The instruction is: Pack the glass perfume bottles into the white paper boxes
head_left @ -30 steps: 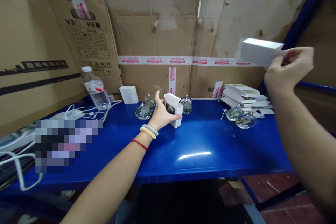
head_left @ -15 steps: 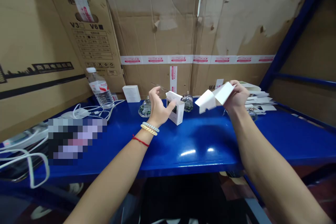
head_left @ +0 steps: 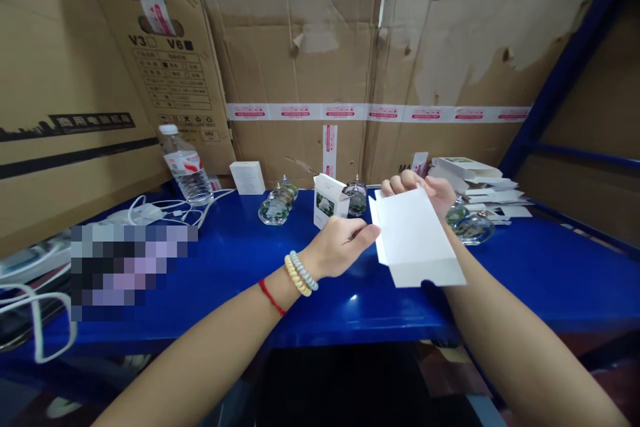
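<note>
A flat white carton with a notched flap at its lower end is gripped at its top edge by my right hand. The fingers of my left hand are curled with the thumb at the carton's left edge; whether it pinches the edge is hard to see. Just behind my left hand stands a small white box with a flower picture and its top flap raised. Glass bottles are to its left, and another bottle is close behind it on the right.
A closed white box and a water bottle stand at the back left, near white cables. Folded cartons are piled at the back right, with glass bottles before them. Cardboard walls enclose the blue table.
My left hand has left the standing box and moved right to the carton's edge. My right hand has moved left, and the carton now hangs with its broad face towards me.
</note>
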Demonstrator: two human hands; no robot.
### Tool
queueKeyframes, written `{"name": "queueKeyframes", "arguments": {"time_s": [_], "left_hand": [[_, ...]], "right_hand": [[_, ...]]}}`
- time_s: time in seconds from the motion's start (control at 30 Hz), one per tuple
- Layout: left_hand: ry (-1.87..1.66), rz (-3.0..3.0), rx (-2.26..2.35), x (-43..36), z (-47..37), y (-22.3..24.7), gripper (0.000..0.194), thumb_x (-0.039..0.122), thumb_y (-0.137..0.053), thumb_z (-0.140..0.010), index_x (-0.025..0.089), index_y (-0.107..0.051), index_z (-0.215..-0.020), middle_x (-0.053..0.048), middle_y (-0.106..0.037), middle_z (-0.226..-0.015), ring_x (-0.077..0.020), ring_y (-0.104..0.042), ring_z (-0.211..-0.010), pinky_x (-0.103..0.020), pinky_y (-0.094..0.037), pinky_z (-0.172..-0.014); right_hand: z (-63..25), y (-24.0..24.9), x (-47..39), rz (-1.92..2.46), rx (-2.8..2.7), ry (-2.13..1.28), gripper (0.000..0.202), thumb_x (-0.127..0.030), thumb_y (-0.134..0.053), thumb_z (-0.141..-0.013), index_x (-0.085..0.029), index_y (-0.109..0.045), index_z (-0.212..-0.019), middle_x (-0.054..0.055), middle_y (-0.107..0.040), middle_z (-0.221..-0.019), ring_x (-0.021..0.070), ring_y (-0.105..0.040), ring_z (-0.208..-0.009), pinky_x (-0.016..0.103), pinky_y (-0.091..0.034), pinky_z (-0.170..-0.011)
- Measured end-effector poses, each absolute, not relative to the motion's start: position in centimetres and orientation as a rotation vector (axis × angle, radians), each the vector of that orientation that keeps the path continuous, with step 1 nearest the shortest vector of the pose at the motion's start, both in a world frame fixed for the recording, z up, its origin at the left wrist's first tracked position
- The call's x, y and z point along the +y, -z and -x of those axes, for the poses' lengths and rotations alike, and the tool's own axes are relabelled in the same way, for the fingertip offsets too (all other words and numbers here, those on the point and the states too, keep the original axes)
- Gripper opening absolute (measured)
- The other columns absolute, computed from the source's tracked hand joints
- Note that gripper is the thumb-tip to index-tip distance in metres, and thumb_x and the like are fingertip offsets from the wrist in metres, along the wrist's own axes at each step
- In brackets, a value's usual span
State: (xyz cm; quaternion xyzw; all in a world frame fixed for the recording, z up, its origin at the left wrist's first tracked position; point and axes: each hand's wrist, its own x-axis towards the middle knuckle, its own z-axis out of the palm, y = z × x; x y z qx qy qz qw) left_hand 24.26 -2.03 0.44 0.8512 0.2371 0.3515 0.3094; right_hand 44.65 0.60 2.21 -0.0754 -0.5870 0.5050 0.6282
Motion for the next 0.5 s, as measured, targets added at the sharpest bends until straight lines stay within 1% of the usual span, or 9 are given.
{"name": "queueKeyframes", "arguments": {"time_s": [0.07, 0.1, 0.13, 0.2, 0.27, 0.33, 0.4, 0.43, 0.5], "left_hand": [[-0.79, -1.896, 0.617, -2.1, -24.7, -0.4, 0.052, 0.066, -0.047, -0.083, 0.015, -0.056, -0.076, -0.002, -0.057, -0.059, -0.0139, -0.054, -0.047, -0.029, -0.041, -0.047], [-0.75, -1.756, 0.58, -2.1, -24.9, -0.4, 0.053, 0.067, -0.054, -0.079, 0.014, -0.058, -0.084, -0.004, -0.062, -0.065, -0.0155, -0.058, -0.051, -0.03, -0.044, -0.048], [-0.728, -1.657, 0.536, -2.1, -25.1, -0.4, 0.055, 0.065, -0.062, -0.074, 0.013, -0.059, -0.091, -0.007, -0.065, -0.073, -0.0174, -0.062, -0.058, -0.031, -0.048, -0.053], [-0.734, -1.566, 0.463, -2.1, -25.3, -0.4, 0.057, 0.056, -0.074, -0.068, 0.011, -0.061, -0.101, -0.012, -0.07, -0.091, -0.0212, -0.066, -0.076, -0.033, -0.053, -0.066], [-0.792, -1.556, 0.445, -2.1, -25.3, -0.5, 0.057, 0.048, -0.078, -0.067, 0.011, -0.061, -0.107, -0.014, -0.07, -0.103, -0.0237, -0.067, -0.089, -0.035, -0.054, -0.075], [-0.904, -1.604, 0.465, -2.1, -25.2, -0.5, 0.054, 0.045, -0.074, -0.072, 0.012, -0.059, -0.112, -0.014, -0.069, -0.111, -0.0248, -0.066, -0.095, -0.035, -0.054, -0.078], [-1.065, -1.715, 0.536, -2.0, -24.9, -0.6, 0.047, 0.041, -0.07, -0.076, 0.012, -0.058, -0.111, -0.014, -0.069, -0.112, -0.0243, -0.066, -0.097, -0.035, -0.054, -0.08], [-1.158, -1.787, 0.596, -1.9, -24.7, -0.7, 0.043, 0.039, -0.068, -0.077, 0.013, -0.059, -0.109, -0.013, -0.07, -0.109, -0.0232, -0.066, -0.096, -0.034, -0.053, -0.079], [-1.336, -1.922, 0.749, -1.6, -24.4, -0.8, 0.036, 0.037, -0.068, -0.077, 0.014, -0.06, -0.103, -0.01, -0.071, -0.099, -0.0197, -0.066, -0.085, -0.031, -0.052, -0.073]], "right_hand": [[-44.2, -2.1, 0.5, 0.174, -1.401, -1.143, 0.041, -0.047, -0.059, -0.066, -0.021, -0.031, -0.053, -0.003, -0.025, -0.051, 0.0153, -0.04, -0.056, 0.036, -0.042, -0.062], [-44.0, -2.1, 0.4, 0.182, -1.409, -1.134, 0.039, -0.045, -0.061, -0.066, -0.021, -0.032, -0.053, -0.002, -0.028, -0.052, 0.0165, -0.044, -0.059, 0.039, -0.045, -0.067], [-43.8, -2.0, 0.3, 0.196, -1.406, -1.129, 0.037, -0.042, -0.062, -0.064, -0.021, -0.034, -0.054, -0.002, -0.032, -0.053, 0.0181, -0.049, -0.063, 0.042, -0.047, -0.072], [-43.4, -2.0, 0.0, 0.237, -1.371, -1.124, 0.032, -0.037, -0.065, -0.062, -0.021, -0.038, -0.056, 0.0, -0.045, -0.061, 0.0225, -0.058, -0.078, 0.046, -0.048, -0.081], [-43.0, -2.0, -0.4, 0.283, -1.336, -1.112, 0.026, -0.034, -0.065, -0.06, -0.021, -0.043, -0.061, 0.003, -0.06, -0.079, 0.0265, -0.06, -0.096, 0.047, -0.049, -0.086], [-42.8, -2.1, -0.5, 0.333, -1.304, -1.071, 0.023, -0.035, -0.065, -0.061, -0.022, -0.049, -0.072, 0.005, -0.065, -0.102, 0.028, -0.059, -0.108, 0.047, -0.05, -0.087], [-42.6, -2.2, -0.4, 0.403, -1.257, -0.986, 0.031, -0.036, -0.068, -0.062, -0.025, -0.052, -0.087, 0.004, -0.064, -0.112, 0.0255, -0.061, -0.106, 0.043, -0.053, -0.082], [-42.5, -2.2, -0.3, 0.451, -1.236, -0.909, 0.038, -0.035, -0.07, -0.062, -0.027, -0.051, -0.094, 0.004, -0.064, -0.111, 0.0228, -0.063, -0.099, 0.039, -0.054, -0.076], [-42.3, -2.1, -0.1, 0.557, -1.22, -0.659, 0.046, -0.035, -0.074, -0.065, -0.029, -0.048, -0.102, 0.002, -0.063, -0.107, 0.0166, -0.064, -0.084, 0.029, -0.053, -0.064]]}}
